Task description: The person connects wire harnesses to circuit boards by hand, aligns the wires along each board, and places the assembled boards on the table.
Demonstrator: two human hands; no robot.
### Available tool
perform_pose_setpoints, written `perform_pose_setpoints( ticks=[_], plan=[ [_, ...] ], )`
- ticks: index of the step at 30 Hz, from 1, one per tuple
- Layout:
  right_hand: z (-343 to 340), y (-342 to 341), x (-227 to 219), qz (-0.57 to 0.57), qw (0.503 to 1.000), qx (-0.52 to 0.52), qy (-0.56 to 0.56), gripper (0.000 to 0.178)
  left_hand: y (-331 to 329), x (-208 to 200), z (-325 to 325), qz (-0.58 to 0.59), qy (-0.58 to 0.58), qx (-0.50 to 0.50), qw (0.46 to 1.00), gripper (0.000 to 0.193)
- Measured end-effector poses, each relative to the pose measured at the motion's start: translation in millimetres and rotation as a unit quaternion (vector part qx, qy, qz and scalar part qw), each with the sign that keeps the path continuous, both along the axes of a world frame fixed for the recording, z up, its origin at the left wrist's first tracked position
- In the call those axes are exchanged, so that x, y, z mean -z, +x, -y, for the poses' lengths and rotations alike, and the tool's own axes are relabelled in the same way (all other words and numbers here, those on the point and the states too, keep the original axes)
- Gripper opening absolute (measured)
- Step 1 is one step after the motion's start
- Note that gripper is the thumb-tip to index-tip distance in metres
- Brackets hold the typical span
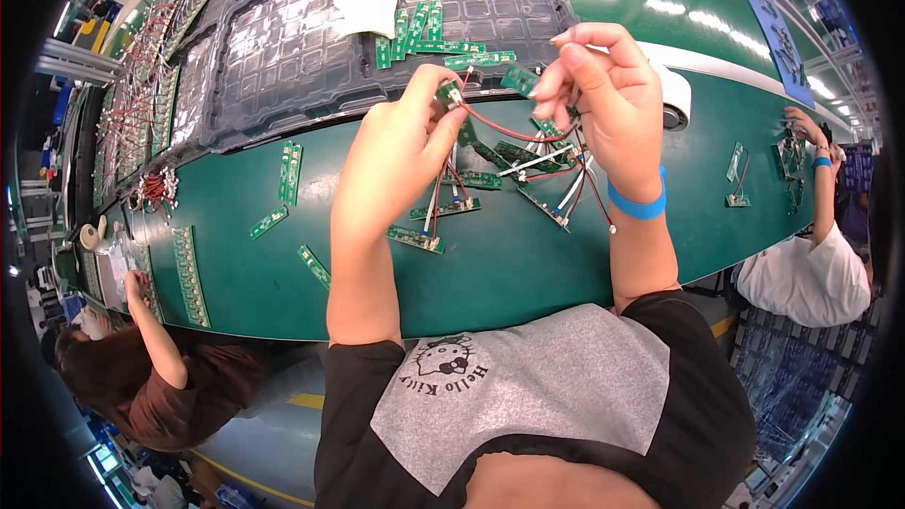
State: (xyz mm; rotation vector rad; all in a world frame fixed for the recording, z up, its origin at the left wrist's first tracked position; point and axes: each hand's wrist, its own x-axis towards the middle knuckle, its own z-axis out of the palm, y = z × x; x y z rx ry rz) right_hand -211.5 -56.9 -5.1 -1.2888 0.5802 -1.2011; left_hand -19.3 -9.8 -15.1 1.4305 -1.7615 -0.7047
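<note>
My left hand [396, 146] pinches a small green circuit board [448, 92] with a white connector between thumb and fingers. A red and black wire [509, 135] bows from that connector towards my right hand [617, 108], which wears a blue wristband. The right fingers are closed at the edge of another small green board [519, 79]; how the wire meets this hand is hidden by the fingers. Below both hands lies a loose pile of wired circuit boards [542, 207] with red, black and white leads. Another wired board [419, 238] rests near my left wrist.
Black plastic trays [283, 57] hold loose boards [410, 33] and a white glove [368, 0]. A white roll [675, 99] stands behind my right wrist. Wired board panels [141, 104] crowd the left. Single boards [290, 172] dot the green table [255, 273]. Co-workers sit on both sides.
</note>
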Motion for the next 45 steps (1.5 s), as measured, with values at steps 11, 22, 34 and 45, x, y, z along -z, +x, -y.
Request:
perform_pose_setpoints(
  ticks=[11, 22, 34, 45],
  plan=[
    [0.5, -4.9, -2.8, -0.135, 0.990, -0.049, 0.003, 0.013, -4.0, -8.6, -4.5, -0.137, -0.019, -0.029, 0.990, 0.009],
    [-11.5, -1.0, -7.8, -0.188, 0.974, -0.127, 0.010, 0.014, 0.8, -15.1, -5.8, -0.418, 0.073, 0.085, 0.902, 0.023],
    [-14.7, 2.9, -8.7, -0.152, 0.982, -0.106, 0.025, 0.015, 3.0, -13.0, -4.4, -0.465, 0.117, 0.144, 0.866, 0.021],
    [-14.4, 4.8, -6.2, -0.168, 0.982, -0.086, 0.013, 0.015, 1.1, -13.3, -5.0, -0.455, 0.120, 0.141, 0.871, 0.020]
  ],
)
